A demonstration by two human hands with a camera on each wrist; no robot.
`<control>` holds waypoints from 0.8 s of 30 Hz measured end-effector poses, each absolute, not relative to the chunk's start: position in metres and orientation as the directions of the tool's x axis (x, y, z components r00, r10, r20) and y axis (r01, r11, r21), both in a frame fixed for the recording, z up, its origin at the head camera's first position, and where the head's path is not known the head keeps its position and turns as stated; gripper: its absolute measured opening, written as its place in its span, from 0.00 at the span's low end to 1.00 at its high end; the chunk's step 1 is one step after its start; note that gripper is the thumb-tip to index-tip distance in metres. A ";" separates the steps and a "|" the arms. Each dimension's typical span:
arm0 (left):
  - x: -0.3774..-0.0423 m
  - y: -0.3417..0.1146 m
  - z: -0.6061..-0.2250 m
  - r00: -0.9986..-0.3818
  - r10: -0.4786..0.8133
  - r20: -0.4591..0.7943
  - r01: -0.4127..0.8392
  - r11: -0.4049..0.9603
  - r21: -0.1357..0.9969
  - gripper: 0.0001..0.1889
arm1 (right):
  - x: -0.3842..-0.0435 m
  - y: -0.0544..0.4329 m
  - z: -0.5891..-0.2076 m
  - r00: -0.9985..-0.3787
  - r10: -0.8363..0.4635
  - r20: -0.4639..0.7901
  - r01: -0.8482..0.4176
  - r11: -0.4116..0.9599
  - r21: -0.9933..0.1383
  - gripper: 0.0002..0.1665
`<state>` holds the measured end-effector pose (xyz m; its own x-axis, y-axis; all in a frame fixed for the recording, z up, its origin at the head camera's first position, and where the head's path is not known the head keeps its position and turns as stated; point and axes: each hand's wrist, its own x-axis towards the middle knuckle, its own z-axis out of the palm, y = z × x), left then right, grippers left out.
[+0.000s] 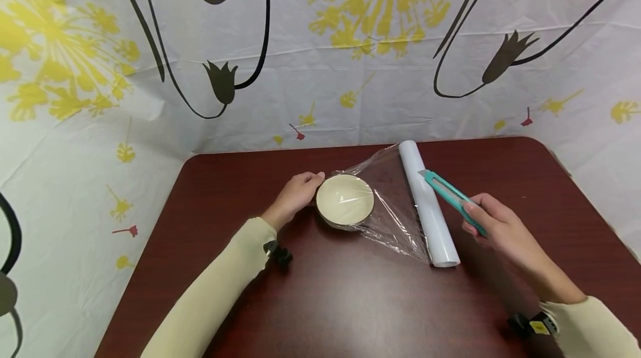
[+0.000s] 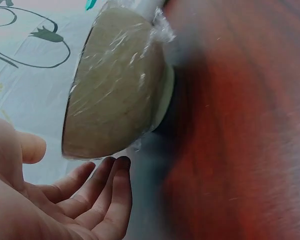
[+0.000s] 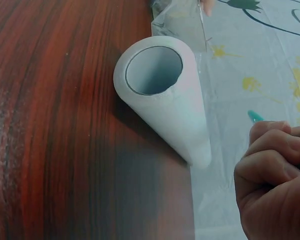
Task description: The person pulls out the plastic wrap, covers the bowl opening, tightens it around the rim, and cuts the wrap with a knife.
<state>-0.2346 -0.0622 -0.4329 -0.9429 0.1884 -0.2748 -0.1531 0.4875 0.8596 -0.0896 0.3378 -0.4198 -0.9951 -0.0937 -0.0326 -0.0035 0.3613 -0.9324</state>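
Note:
A bowl with a cream inside [image 1: 345, 200] stands on the table, with clear plastic wrap [image 1: 398, 205] stretched over it from a white roll [image 1: 429, 207] to its right. My left hand [image 1: 295, 195] is at the bowl's left side; in the left wrist view its fingers [image 2: 121, 187] lie loosely bent right by the bowl wall, thumb apart. Creased wrap clings to the bowl's outside there. My right hand [image 1: 501, 231] grips a teal utility knife [image 1: 450, 195], its blade out and overlapping the roll in the head view. The right wrist view mostly hides the knife behind curled fingers [image 3: 265, 167].
The dark red-brown table [image 1: 350, 297] has rounded far corners. Behind it hangs a white cloth [image 1: 320, 91] printed with yellow flowers and dark stems. The roll lies lengthwise away from me, its hollow core [image 3: 155, 70] facing the right wrist camera.

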 end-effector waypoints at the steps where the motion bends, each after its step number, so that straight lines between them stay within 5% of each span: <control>1: -0.242 -0.063 -0.438 -0.947 0.186 -0.263 -0.134 0.514 0.847 0.26 | -0.090 0.337 -0.419 -0.996 -0.085 -0.034 0.000 0.366 -0.931 0.20; 24: -0.293 -0.001 -0.372 -0.881 0.451 -0.143 0.266 0.721 0.640 0.15 | -0.131 0.305 -0.394 -0.996 0.008 -0.091 0.087 0.391 -0.916 0.28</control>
